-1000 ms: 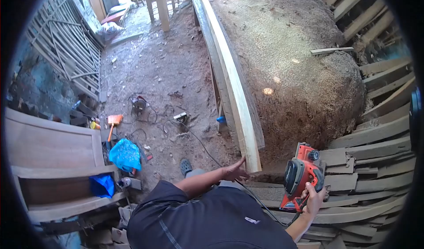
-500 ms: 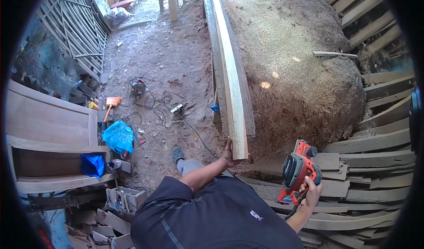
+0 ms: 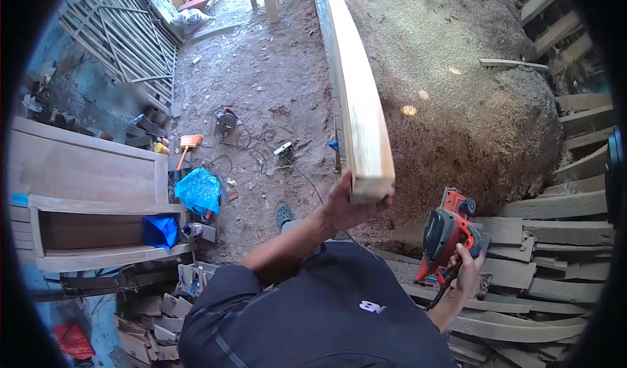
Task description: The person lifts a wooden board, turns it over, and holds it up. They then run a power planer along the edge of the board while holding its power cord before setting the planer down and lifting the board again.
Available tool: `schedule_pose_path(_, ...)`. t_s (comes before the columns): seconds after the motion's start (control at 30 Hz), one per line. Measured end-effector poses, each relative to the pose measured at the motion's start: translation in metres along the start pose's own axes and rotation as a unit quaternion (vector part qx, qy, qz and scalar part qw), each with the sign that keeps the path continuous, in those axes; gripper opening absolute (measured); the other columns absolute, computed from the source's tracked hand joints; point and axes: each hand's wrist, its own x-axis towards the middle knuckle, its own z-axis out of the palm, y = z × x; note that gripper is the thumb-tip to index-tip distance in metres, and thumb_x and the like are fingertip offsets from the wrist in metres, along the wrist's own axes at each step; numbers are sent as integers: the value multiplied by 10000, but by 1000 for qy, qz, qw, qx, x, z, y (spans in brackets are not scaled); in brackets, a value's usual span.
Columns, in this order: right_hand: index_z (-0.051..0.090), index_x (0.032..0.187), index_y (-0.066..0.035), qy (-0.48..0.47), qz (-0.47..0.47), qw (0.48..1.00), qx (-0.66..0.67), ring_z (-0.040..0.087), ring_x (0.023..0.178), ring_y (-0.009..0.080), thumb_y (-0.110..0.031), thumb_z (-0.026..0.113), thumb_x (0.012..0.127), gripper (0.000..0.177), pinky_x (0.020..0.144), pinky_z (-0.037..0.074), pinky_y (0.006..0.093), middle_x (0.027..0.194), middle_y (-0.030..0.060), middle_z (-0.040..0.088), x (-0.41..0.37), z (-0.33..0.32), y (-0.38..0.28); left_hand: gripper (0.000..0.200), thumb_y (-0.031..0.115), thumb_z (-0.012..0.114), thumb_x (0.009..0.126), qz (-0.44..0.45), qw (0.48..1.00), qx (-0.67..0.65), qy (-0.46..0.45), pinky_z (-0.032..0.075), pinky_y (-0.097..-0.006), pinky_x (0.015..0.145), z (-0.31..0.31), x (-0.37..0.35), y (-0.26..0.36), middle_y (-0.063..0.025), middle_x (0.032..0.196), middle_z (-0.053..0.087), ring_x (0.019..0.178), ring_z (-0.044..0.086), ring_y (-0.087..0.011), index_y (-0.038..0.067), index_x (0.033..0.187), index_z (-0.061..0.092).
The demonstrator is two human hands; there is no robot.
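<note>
The left arm reaches forward from the shoulder with the forearm bare. The left hand (image 3: 345, 206) is raised ahead of the chest, its fingers curled shut in a grip. The right hand (image 3: 469, 273) sits lower and out to the right, closed in a fist, with the elbow bent.

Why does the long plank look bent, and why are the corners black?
Head view: the wide lens probably bows the plank and blacks out the corners; small sun spots dot the sawdust heap; the plank end in the left hand looks slightly smeared, the red power tool sharp.
</note>
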Motion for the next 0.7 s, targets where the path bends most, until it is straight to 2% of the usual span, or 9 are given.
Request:
schedule_pose_path(0.03, 621, 1024, 12, -1, -5, 1000, 0, 494, 495, 107, -27, 667, 809, 224, 469, 405, 249, 666, 29, 549, 0, 1, 3, 990, 714, 723, 755, 3, 999, 13, -41, 466, -422, 1012, 25, 7, 11, -127, 1265, 546, 1152, 574, -245, 8, 1384, 432)
schedule_pose_path(0.1, 609, 1023, 12, -5, 14, 1000, -3, 499, 491, 111, -32, 671, 812, 225, 462, 411, 260, 690, 37, 561, 5, -1, 12, 852, 672, 599, 888, 40, 996, -79, -17, 549, -406, 954, 86, 17, 22, -163, 1206, 591, 1098, 626, -262, 15, 1402, 425)
schedule_pose_path(0.17, 595, 1037, 13, -9, 11, 999, 37, 501, 490, 116, -36, 672, 818, 237, 460, 416, 267, 714, 47, 573, 6, 2, 17, 850, 709, 525, 910, 40, 994, -69, -71, 566, -409, 934, 120, 29, 39, -172, 1193, 599, 1088, 636, -270, 6, 1381, 443)
schedule_pose_path(0.23, 589, 1061, 17, -12, 19, 999, 31, 500, 488, 119, -38, 676, 818, 263, 456, 416, 272, 726, 50, 574, 8, -1, 23, 864, 722, 521, 903, 38, 994, -83, -62, 566, -411, 937, 148, 36, 50, -174, 1187, 601, 1092, 636, -276, -1, 1372, 452)
schedule_pose_path(0.3, 619, 1094, -6, 10, 30, 999, 37, 465, 461, 101, -71, 677, 826, 282, 433, 385, 257, 667, 14, 534, 7, 3, 23, 878, 735, 517, 896, 36, 993, -96, -54, 566, -413, 941, 158, 42, 58, -176, 1181, 604, 1097, 636, -281, -8, 1362, 462)
schedule_pose_path(0.4, 625, 1112, -8, 6, 50, 998, 29, 462, 462, 94, -70, 674, 823, 299, 432, 381, 251, 668, 9, 534, 11, -2, 28, 906, 751, 530, 876, 13, 993, -85, -81, 550, -425, 975, 163, 47, 64, -176, 1208, 599, 1145, 615, -290, -22, 1345, 483)
schedule_pose_path(0.57, 605, 1116, 10, 15, 59, 997, 38, 480, 476, 116, -27, 670, 834, 291, 447, 406, 271, 699, 35, 553, 21, -13, 40, 977, 781, 569, 828, 7, 991, -64, -117, 503, -426, 1028, 161, 53, 67, -168, 1263, 581, 1211, 573, -284, -56, 1326, 494)
schedule_pose_path(0.7, 605, 1095, 3, 43, 66, 996, 44, 491, 478, 112, -25, 668, 834, 270, 437, 402, 270, 708, 38, 563, 22, -11, 40, 1004, 772, 633, 789, 1, 991, -65, -119, 485, -394, 1036, 163, 57, 64, -148, 1281, 543, 1211, 561, -272, -56, 1334, 472)
